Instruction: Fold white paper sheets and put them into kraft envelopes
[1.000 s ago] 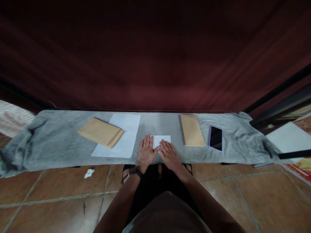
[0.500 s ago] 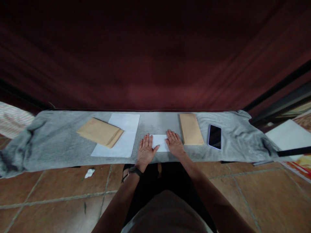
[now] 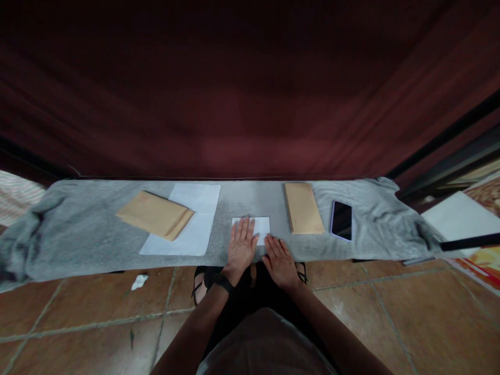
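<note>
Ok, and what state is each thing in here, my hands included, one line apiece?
Left hand: open, laid over the small white paper
Right hand: open, fingertips at that paper's near right corner
Small white paper: flat
Left brown envelopes: stacked slightly unevenly, lying askew
Large white paper: flat, partly under those envelopes
Right brown envelopes: neatly stacked
Phone: face up, screen dark
Gray cloth: spread out, rumpled toward both ends

Dim light leaves the red backdrop [image 3: 242,114] nearly black above, with faint floor [image 3: 113,346] glare.
</note>
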`<state>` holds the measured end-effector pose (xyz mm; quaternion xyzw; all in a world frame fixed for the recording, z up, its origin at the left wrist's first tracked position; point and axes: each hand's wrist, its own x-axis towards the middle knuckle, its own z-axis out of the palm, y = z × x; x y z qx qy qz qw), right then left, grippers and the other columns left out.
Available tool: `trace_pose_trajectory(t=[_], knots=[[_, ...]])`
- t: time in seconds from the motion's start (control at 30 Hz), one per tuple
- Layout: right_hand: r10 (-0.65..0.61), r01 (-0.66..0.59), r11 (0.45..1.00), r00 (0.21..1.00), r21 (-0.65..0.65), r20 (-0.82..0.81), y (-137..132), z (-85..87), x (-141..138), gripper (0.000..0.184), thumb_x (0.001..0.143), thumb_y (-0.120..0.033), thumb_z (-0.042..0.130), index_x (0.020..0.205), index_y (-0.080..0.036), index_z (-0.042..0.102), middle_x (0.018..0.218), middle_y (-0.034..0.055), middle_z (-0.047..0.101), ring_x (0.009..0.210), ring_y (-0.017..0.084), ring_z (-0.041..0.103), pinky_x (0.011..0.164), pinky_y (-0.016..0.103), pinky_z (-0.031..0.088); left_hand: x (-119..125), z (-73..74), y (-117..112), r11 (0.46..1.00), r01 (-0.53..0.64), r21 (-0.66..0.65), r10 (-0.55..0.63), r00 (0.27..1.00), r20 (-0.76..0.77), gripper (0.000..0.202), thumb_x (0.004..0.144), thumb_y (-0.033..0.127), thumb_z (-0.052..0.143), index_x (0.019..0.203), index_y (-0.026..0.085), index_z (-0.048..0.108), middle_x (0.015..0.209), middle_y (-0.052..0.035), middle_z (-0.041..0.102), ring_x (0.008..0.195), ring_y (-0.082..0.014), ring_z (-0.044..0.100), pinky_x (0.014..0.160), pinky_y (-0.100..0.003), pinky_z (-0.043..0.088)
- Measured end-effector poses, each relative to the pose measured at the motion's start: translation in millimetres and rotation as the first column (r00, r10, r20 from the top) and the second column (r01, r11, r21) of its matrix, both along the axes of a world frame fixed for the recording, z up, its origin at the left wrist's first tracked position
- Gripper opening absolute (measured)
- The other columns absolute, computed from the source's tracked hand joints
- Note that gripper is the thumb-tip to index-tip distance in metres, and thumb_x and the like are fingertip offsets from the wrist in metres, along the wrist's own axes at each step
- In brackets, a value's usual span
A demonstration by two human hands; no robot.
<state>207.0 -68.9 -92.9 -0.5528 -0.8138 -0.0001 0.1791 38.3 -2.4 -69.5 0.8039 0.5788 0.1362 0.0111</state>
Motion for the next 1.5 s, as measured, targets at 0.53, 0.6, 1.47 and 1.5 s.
trace_pose_trajectory(t=[0.53, 0.6, 1.47, 1.5], knots=[[0.018, -0.019, 1.0, 1.0, 0.02, 0.012, 1, 7.1, 4, 0.052, 0.103, -0.034, 0.046, 0.152, -0.016, 0.044, 0.157, 0.0118, 0.045, 0.144, 0.027, 0.041, 0.121, 0.049, 0.028, -12, -7.1, 7, 0.995, 0.097, -0.01, -0.096, 0.995, 0.022, 0.058, 0.104, 0.04, 0.028, 0.155, 0.012, 0.036, 0.161, -0.0127, 0.038, 0.152, -0.0243, 0.029, 0.124, -0.047, 0.027], [0.017, -0.018, 1.0, 1.0, 0.021, 0.014, 0, 8.6, 4, 0.053, 0.103, -0.033, 0.046, 0.153, -0.015, 0.042, 0.157, 0.0122, 0.044, 0.145, 0.026, 0.04, 0.121, 0.048, 0.028, -24, -8.1, 6, 0.999, 0.041, -0.009, -0.041, 0.999, 0.022, 0.059, 0.104, 0.039, 0.027, 0.156, 0.011, 0.035, 0.16, -0.0135, 0.038, 0.151, -0.0251, 0.03, 0.124, -0.048, 0.028], [-0.036, 0.037, 0.999, 0.999, -0.024, 0.036, 63, 4.7, -22, 0.055, 0.105, -0.032, 0.042, 0.155, -0.012, 0.036, 0.159, 0.0161, 0.04, 0.148, 0.027, 0.037, 0.12, 0.051, 0.031, -17, -7.5, -27, 1.0, 0.005, -0.029, -0.005, 1.0, 0.003, 0.058, 0.103, 0.03, 0.03, 0.156, 0.008, 0.032, 0.161, -0.0144, 0.037, 0.153, -0.0234, 0.026, 0.125, -0.046, 0.027], [-0.054, 0.055, 0.998, 0.998, -0.014, 0.035, 62, 3.2, -20, 0.056, 0.104, -0.032, 0.043, 0.156, -0.011, 0.035, 0.158, 0.0171, 0.04, 0.148, 0.028, 0.038, 0.119, 0.051, 0.031, -20, -7.4, -27, 0.999, -0.019, -0.03, 0.02, 1.0, 0.011, 0.059, 0.103, 0.032, 0.029, 0.157, 0.008, 0.031, 0.16, -0.015, 0.037, 0.153, -0.0238, 0.026, 0.125, -0.046, 0.027]])
